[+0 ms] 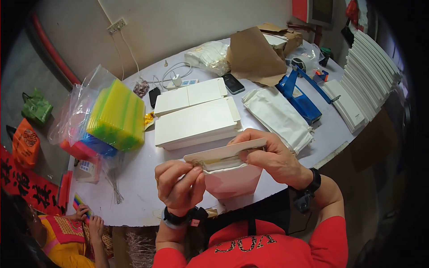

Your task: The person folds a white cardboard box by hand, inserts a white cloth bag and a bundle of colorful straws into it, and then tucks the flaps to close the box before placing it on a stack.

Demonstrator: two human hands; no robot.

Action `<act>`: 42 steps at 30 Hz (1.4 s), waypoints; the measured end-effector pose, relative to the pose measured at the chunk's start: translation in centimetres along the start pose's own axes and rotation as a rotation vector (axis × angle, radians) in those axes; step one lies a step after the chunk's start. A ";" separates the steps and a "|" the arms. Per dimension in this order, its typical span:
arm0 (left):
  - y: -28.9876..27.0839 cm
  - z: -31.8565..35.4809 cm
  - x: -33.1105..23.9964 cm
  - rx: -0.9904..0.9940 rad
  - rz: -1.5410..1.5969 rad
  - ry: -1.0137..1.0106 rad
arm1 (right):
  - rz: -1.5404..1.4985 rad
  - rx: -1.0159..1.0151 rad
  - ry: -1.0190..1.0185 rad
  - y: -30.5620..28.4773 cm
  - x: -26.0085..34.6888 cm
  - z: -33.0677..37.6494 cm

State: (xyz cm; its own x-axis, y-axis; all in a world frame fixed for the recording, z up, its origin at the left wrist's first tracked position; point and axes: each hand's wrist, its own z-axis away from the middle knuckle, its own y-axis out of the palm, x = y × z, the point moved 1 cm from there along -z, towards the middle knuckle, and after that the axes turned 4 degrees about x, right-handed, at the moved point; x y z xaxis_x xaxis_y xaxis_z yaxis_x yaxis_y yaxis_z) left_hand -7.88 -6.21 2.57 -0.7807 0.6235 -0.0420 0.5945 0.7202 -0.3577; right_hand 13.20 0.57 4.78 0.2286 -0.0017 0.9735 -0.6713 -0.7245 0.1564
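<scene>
Between my hands a white carton [233, 181] stands upright at the table's near edge, its top flap [214, 155] raised. My left hand [181, 185] is closed, with finger and thumb pinched at the left corner of the carton's opening. At the opposite corner my right hand [272, 156] grips the flap and rim between thumb and fingers. Something pale shows in the opening under the flap; I cannot tell what it is. Just beyond my hands lie flat white cartons [196, 123], and a folded white cloth-like bundle [279, 117] lies to their right.
Bagged yellow-green plastic pieces [117, 114] stand at left. A blue metal tool [300, 99], a phone [233, 83] and brown paper [257, 56] lie farther back. Stacked white cartons [368, 76] line the right. Another person's hands [89, 221] work at lower left.
</scene>
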 end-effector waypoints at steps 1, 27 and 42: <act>-0.3 -0.2 0.2 0.000 0.004 -0.001 | 0.001 0.015 -0.026 0.0 -0.2 0.0; 2.3 1.1 -0.1 -0.281 0.601 -0.453 | 0.166 0.096 -0.429 -2.2 -2.0 -1.1; 1.0 1.4 4.1 -0.131 0.237 -0.134 | 0.752 0.089 -0.807 -2.1 -1.9 -4.5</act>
State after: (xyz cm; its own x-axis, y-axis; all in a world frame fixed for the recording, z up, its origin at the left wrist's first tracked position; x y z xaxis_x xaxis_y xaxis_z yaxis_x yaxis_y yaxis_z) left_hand -10.72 -3.37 0.75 -0.6308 0.7393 -0.2355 0.7759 0.5983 -0.2001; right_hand 11.00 5.23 3.35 0.1983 -0.8878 0.4153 -0.7861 -0.3971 -0.4736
